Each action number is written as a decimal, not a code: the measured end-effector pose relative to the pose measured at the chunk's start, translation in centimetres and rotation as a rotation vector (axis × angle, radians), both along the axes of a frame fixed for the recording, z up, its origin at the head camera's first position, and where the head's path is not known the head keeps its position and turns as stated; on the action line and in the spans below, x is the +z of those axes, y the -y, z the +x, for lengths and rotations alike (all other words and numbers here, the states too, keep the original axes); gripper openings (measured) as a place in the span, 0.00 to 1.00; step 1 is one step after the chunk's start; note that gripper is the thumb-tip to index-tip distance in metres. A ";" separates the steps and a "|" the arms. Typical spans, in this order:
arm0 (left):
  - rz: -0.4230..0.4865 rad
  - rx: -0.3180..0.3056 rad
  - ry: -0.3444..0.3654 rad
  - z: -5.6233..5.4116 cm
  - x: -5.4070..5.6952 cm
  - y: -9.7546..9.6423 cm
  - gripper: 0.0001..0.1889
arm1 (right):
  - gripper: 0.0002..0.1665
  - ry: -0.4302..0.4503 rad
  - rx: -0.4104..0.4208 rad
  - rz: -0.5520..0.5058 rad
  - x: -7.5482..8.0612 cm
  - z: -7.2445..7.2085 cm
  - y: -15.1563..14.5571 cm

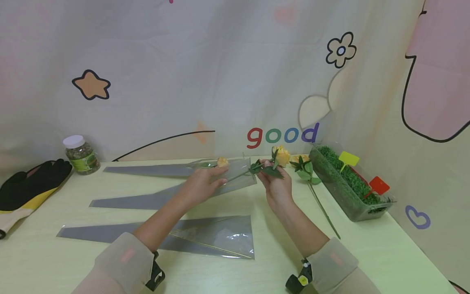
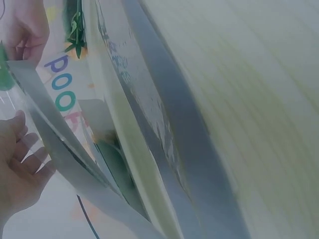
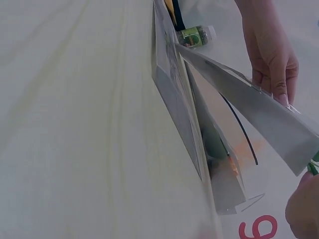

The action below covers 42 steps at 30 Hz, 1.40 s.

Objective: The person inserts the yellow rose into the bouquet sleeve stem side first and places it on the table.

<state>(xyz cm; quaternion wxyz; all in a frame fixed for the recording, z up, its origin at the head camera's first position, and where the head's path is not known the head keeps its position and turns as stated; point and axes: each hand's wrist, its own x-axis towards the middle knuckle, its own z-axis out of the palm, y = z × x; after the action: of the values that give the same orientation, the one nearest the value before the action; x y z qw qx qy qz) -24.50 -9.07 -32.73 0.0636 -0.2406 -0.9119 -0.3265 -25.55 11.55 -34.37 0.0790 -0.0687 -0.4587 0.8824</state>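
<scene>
My left hand [image 1: 200,183] pinches the edge of a long grey and clear flower sleeve [image 1: 136,201], raised off the table at its wide end. In the right wrist view the thumb of that left hand [image 3: 273,57] presses on the sleeve's upper edge. My right hand [image 1: 277,188] grips a yellow rose [image 1: 282,157] by the stem just under its bloom and leaves. The stem slants left into the sleeve's wide mouth. Behind lies a second sleeve [image 1: 147,170] with a rose [image 1: 222,162] inside, its bloom partly behind my left hand.
A third flower sleeve [image 1: 220,234] lies flat at the front. Right of my right hand, another yellow rose with a long stem [image 1: 323,208] rests beside a clear planter of artificial grass [image 1: 352,183]. A lidded jar [image 1: 83,157] and black-yellow gloves [image 1: 33,183] are at the left.
</scene>
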 end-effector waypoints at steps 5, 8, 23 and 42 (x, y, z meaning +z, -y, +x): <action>-0.008 0.004 0.011 0.0 0.1 0.0 0.21 | 0.10 -0.038 0.005 -0.018 0.0 0.1 0.3; -0.015 0.004 0.007 0.0 0.2 0.0 0.22 | 0.10 -0.035 0.005 -0.014 0.1 0.1 0.4; -0.013 0.020 0.016 0.1 0.3 -0.1 0.22 | 0.14 -0.066 -0.014 0.063 0.2 0.1 0.6; -0.005 0.011 0.023 0.1 0.1 0.0 0.22 | 0.23 -0.084 -0.005 0.140 0.1 0.1 0.6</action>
<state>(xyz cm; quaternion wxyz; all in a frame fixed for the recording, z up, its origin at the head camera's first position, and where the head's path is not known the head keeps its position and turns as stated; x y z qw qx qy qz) -24.42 -9.02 -32.59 0.0544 -0.2321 -0.9147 -0.3264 -25.43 10.99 -34.29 0.1052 -0.0270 -0.5152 0.8502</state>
